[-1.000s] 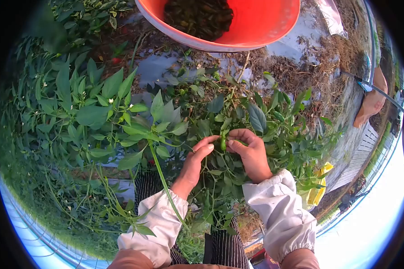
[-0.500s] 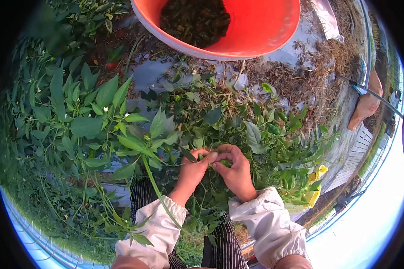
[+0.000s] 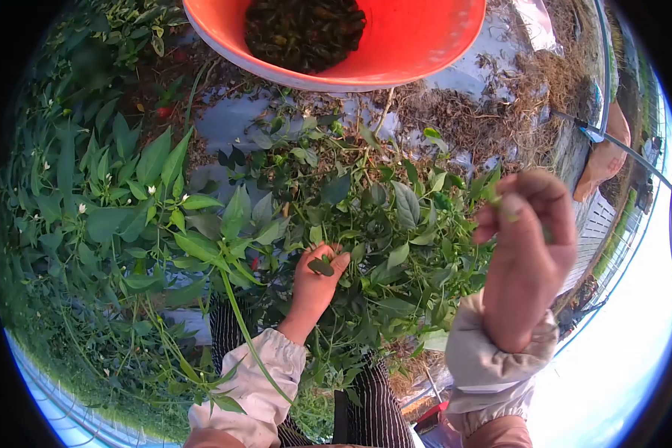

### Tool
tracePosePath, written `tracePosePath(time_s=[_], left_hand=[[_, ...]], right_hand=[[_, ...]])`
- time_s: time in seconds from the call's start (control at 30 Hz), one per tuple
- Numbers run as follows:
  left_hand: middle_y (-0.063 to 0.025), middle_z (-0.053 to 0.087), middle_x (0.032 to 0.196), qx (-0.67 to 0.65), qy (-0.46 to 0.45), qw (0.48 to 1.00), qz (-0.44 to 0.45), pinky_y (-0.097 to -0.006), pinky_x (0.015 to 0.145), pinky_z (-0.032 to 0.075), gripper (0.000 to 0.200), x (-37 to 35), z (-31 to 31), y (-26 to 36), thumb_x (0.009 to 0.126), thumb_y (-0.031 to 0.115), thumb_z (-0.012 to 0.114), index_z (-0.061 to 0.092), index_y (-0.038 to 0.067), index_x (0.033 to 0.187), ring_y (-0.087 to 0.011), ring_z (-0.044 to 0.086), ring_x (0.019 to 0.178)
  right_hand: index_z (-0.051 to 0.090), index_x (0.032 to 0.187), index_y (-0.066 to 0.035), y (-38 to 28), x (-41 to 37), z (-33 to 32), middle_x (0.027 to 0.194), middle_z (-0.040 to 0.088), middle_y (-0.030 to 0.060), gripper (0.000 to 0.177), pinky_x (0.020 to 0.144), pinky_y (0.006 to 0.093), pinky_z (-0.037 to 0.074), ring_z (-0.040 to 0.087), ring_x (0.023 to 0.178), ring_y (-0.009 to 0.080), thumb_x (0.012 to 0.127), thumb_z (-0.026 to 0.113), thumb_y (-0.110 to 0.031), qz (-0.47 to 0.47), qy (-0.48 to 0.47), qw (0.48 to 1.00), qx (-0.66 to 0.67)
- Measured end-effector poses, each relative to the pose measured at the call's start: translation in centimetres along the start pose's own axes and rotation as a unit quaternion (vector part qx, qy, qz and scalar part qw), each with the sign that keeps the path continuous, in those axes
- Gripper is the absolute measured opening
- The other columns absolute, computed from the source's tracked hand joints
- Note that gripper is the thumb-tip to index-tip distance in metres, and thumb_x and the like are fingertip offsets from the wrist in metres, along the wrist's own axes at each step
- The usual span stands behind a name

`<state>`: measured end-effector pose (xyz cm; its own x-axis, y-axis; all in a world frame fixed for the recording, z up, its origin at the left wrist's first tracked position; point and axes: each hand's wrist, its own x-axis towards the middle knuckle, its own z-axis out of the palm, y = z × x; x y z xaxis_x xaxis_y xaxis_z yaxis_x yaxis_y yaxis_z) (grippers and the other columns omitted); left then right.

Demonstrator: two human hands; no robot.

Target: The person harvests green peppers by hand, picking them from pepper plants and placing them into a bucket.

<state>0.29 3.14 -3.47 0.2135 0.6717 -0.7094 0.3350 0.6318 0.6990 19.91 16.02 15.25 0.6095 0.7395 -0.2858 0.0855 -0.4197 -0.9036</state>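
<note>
Among the leaves of a pepper plant [image 3: 407,205] in the middle, my left hand [image 3: 315,280] has its fingers curled into the foliage. A dark green leaf lies across its palm side; what the fingers grip is hidden. My right hand [image 3: 526,254] is raised at the right, apart from the plant and slightly blurred. Its thumb and fingers are pinched on a small pale-green thing [image 3: 496,198], mostly covered by the fingertips. Ahead of both hands, at the top, a red-orange bucket [image 3: 425,37] holds a heap of dark green peppers [image 3: 302,33].
Bushier plants with white flowers [image 3: 151,190] fill the left side. A long green stem [image 3: 250,336] crosses above my left forearm. Grey plastic sheeting [image 3: 239,123] and dry straw [image 3: 534,104] cover the ground beyond. At the far right are a metal pole [image 3: 638,160] and a brownish object [image 3: 605,153].
My right hand has left my left hand and moved right and up, away from the plant. My left hand stays in the leaves. The bucket has shifted slightly left and up in view.
</note>
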Motion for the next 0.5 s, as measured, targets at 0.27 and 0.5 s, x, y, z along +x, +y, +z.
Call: tracePosePath(time_s=[0.27, 0.5], left_hand=[[-0.0126, 0.051, 0.079, 0.086, -0.018, 0.994, 0.066, -0.0411, 0.078, 0.042, 0.031, -0.1, 0.2, 0.3, 0.086, 0.02, 0.072, 0.049, 0.002, 0.079, -0.0321, 0.05, 0.081], [-0.0145, 0.054, 0.091, 0.045, -0.029, 0.998, 0.037, -0.0403, 0.083, 0.041, 0.023, -0.5, 0.0, 0.4, 0.082, 0.011, 0.073, 0.052, 0.002, 0.083, -0.0338, 0.051, 0.091]], right_hand=[[0.061, 0.11, 0.006, 2.2, 5.6, 0.6, 0.091, 0.068, 0.0089, 0.027, 0.072, 0.0249, 0.053, 0.065, 0.08, 0.0144, 0.093, 0.066, -0.015, -0.168, -0.036, 0.98, -0.102], [0.067, 0.089, 0.005, 25.0, 12.3, 10.7, 0.07, 0.066, 0.0124, 0.02, 0.056, 0.0327, 0.054, 0.065, 0.058, 0.0204, 0.09, 0.06, -0.013, 0.259, -0.225, 0.914, -0.216]])
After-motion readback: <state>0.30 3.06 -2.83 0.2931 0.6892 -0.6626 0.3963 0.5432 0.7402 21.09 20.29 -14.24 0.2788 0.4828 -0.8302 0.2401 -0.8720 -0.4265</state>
